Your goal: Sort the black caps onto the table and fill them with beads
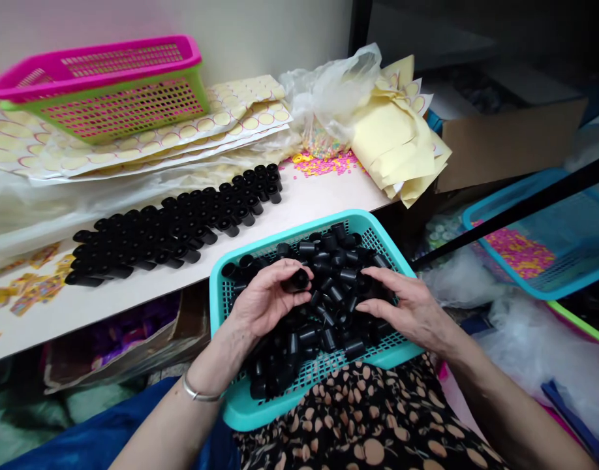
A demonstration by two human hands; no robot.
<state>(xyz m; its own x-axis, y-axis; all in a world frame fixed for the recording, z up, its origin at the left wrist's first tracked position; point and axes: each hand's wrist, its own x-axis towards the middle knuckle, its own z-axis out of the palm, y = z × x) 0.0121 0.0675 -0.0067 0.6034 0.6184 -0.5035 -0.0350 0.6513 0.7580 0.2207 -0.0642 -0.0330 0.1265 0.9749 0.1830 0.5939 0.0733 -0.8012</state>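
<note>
My left hand (pixel 265 297) is closed round a small black plastic cylinder, like a cap (pixel 299 281), with one round end facing right. It is over the left side of a turquoise plastic basket (pixel 220 287) on my lap. The basket holds many loose black caps (pixel 329 336), lying in all directions. At the basket's right side, my right hand (pixel 407 300) has thumb and fingers curved round another black cap (pixel 367 285), partly hidden by the fingers. On the white shelf (pixel 235 251), similar black caps (pixel 153 238) stand in tight slanting rows.
A pink and green basket (pixel 128 104) rests on sheets of round stickers (pixel 250 117) at the back left. Behind my basket are a clear plastic bag (pixel 329 91), scattered pink and yellow bits (pixel 323 164) and folded yellow paper (pixel 397 143). A blue basket (pixel 573 215) stands right, beyond a dark bar.
</note>
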